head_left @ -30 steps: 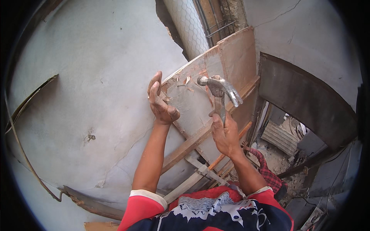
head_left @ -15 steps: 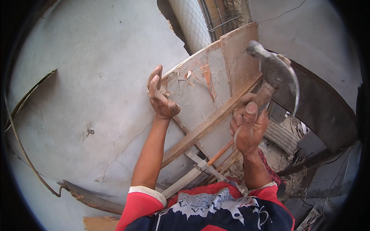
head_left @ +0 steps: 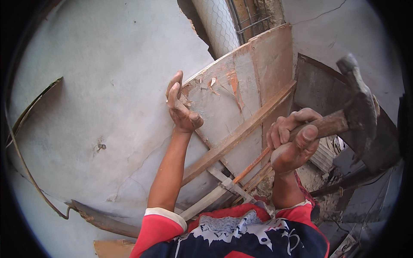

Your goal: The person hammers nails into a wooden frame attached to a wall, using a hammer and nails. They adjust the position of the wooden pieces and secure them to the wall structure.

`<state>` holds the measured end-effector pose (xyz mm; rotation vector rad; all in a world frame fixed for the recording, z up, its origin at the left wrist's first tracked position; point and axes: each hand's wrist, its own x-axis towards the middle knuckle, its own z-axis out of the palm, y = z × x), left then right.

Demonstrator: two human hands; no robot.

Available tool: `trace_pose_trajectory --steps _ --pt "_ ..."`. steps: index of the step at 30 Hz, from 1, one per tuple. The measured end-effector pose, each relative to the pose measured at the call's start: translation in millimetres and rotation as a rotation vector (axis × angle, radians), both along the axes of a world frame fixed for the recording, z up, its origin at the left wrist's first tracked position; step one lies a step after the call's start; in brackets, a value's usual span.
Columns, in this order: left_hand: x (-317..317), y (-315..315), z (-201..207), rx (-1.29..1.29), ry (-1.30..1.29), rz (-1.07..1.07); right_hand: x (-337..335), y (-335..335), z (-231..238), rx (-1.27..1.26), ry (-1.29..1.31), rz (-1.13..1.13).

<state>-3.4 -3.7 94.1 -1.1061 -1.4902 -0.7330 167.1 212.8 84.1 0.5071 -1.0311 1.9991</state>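
My right hand [head_left: 294, 139] is closed round the wooden handle of a claw hammer [head_left: 331, 124]. The hammer is raised to the right, its metal head blurred by motion. On the left, my left hand [head_left: 183, 107] grips the left end of a worn plywood panel [head_left: 275, 56], fingers along its edge and thumb on the near side. Splintered bits and a small nail-like piece stick out of the panel [head_left: 211, 86] just right of that hand. A wooden batten [head_left: 241, 133] runs diagonally across the panel, below the hammered-looking spots.
A large pale cracked sheet [head_left: 99, 64] spreads over the left. Behind the panel stand a roll of wire mesh [head_left: 217, 28] and steel bars [head_left: 254, 26]. A dark curved board [head_left: 318, 81] lies at right, above rubble [head_left: 307, 180]. Bent wire [head_left: 34, 185] juts in at left.
The hammer in my right hand has swung right, away from the panel, and its handle now points more sideways. My left hand keeps its place at the panel's edge.
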Motion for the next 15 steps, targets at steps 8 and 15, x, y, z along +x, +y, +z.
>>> trace_pose_trajectory --steps 8,15 --pt "-5.2 5.3 8.2 0.004 0.007 0.008 -48.4 -57.5 -70.9 0.565 -0.525 -0.023" --pt "-0.9 5.3 3.4 -0.007 -0.006 0.017 -14.7 -33.3 -17.8 -0.213 0.291 0.164"
